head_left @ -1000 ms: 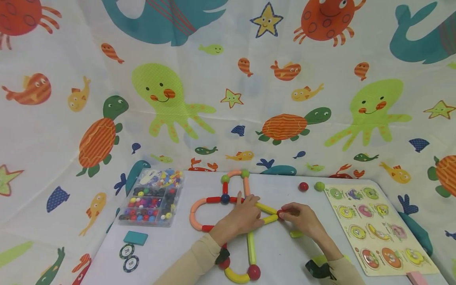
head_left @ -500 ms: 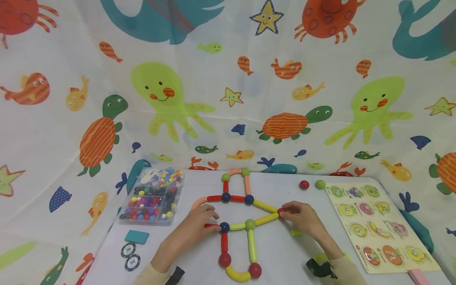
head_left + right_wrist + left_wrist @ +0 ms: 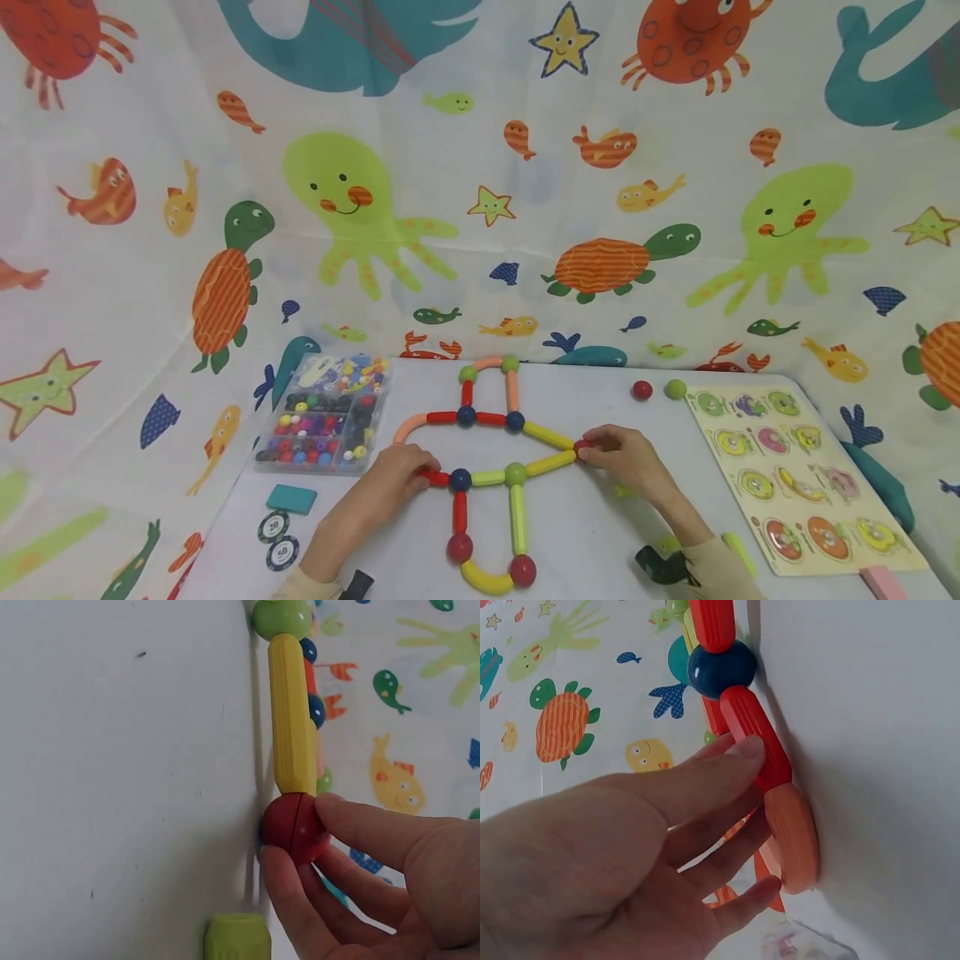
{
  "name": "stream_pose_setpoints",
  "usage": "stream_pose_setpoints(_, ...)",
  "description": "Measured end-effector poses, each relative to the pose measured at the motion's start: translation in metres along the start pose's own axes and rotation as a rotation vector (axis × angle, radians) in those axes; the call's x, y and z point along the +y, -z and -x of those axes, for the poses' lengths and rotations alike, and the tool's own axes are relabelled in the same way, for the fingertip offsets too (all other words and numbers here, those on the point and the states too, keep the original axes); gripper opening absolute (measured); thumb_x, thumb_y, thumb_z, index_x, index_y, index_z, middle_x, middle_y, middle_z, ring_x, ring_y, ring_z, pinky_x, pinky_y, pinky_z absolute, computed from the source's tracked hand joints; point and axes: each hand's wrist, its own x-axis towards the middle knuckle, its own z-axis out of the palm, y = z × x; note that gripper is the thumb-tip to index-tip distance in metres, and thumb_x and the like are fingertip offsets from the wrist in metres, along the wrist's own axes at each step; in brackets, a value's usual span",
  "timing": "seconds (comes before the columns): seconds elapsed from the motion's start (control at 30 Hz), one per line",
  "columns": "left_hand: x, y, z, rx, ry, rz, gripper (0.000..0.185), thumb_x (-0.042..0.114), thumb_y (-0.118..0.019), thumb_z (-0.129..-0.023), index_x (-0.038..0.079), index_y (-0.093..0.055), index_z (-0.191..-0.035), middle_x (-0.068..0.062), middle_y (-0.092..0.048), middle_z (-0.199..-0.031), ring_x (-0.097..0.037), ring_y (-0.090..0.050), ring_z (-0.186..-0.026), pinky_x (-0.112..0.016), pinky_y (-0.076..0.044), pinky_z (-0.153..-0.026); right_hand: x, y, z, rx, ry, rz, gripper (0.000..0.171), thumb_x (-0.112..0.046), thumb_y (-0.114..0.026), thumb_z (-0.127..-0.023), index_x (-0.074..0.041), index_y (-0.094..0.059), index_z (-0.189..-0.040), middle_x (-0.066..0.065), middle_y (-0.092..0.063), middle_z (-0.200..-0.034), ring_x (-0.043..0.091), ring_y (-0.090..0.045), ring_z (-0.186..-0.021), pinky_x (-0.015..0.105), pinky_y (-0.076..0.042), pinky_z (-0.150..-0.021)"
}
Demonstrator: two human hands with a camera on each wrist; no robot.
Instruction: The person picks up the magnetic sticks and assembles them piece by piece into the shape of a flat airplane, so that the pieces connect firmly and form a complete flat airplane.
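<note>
A flat figure of magnetic rods and balls lies on the white table. My left hand (image 3: 390, 479) pinches a red rod (image 3: 754, 718) at the figure's left side, between a dark blue ball (image 3: 721, 669) and a peach curved rod (image 3: 791, 836). My right hand (image 3: 630, 462) holds a red ball (image 3: 289, 825) at the figure's right tip between thumb and fingers. Two yellow rods (image 3: 550, 436) meet at that ball. Below, a green ball (image 3: 515, 474), a long light-green rod (image 3: 519, 518) and a yellow curved rod (image 3: 486, 578) form a loop with red balls (image 3: 460, 547).
A compartment box of beads (image 3: 315, 467) stands at the back left, with a teal block (image 3: 292, 499) and two round chips (image 3: 282, 552) in front. A fruit puzzle board (image 3: 813, 546) lies at the right. A loose red ball (image 3: 642, 390) and green ball (image 3: 676, 389) sit behind; loose green rods (image 3: 238, 937) lie near my right hand.
My left hand has moved left from over the figure's middle to the red rod and now grips it. The figure has shifted slightly left. My right hand has stayed at the red ball.
</note>
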Motion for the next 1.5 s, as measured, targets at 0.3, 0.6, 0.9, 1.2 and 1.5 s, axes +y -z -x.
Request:
stream_pose_setpoints(0.3,-0.003,0.003,-0.004,0.018,0.031,0.021,0.023,0.004,-0.072,-0.092,0.013,-0.074,-0.112,0.004,-0.072,-0.104,-0.014,-0.064,-0.101,-0.042,-0.055,-0.094,-0.006,0.008,0.001,0.001,0.038,0.042,0.030,-0.030,-0.077,-0.091,-0.016,-0.072,-0.117,-0.002,-0.073,-0.107,0.017,-0.065,-0.102,0.039,-0.056,-0.091)
stream_pose_setpoints(0.6,0.007,-0.004,-0.014,0.008,0.051,0.144,0.020,0.023,-0.065,-0.100,0.016,-0.071,-0.117,0.007,-0.069,-0.110,-0.006,-0.064,-0.099,-0.031,-0.057,-0.090,0.021,0.050,0.014,0.054,0.090,0.037,0.035,-0.029,-0.072,-0.095,-0.012,-0.069,-0.126,0.006,-0.072,-0.121,0.027,-0.066,-0.115,0.047,-0.054,-0.098)
stream_pose_setpoints(0.9,0.011,-0.007,-0.022,-0.033,0.049,0.197,0.026,0.030,-0.065,-0.100,0.014,-0.070,-0.119,0.005,-0.068,-0.112,-0.007,-0.067,-0.098,-0.031,-0.058,-0.088,0.044,0.062,0.036,-0.053,0.046,0.031,0.035,-0.026,-0.076,-0.091,-0.015,-0.070,-0.124,0.002,-0.073,-0.121,0.016,-0.066,-0.104,0.024,-0.054,-0.088)
stream_pose_setpoints(1.2,0.010,-0.013,-0.026,-0.053,0.028,0.200,0.026,0.029,-0.065,-0.100,0.012,-0.070,-0.120,0.004,-0.069,-0.112,-0.006,-0.067,-0.096,-0.027,-0.057,-0.085,0.056,0.047,0.044,-0.044,0.106,0.076,0.029,-0.023,-0.082,-0.085,-0.022,-0.073,-0.112,-0.005,-0.073,-0.113,0.009,-0.064,-0.098,0.021,-0.053,-0.084)
stream_pose_setpoints(1.5,0.009,-0.015,-0.026,-0.065,0.020,0.194,0.026,0.030,-0.064,-0.101,0.012,-0.071,-0.120,0.006,-0.069,-0.111,-0.004,-0.063,-0.093,-0.026,-0.056,-0.084,0.044,0.034,0.041,-0.002,0.095,0.100,0.030,-0.019,-0.082,-0.085,-0.021,-0.073,-0.113,-0.007,-0.072,-0.108,0.007,-0.063,-0.090,0.017,-0.053,-0.081)
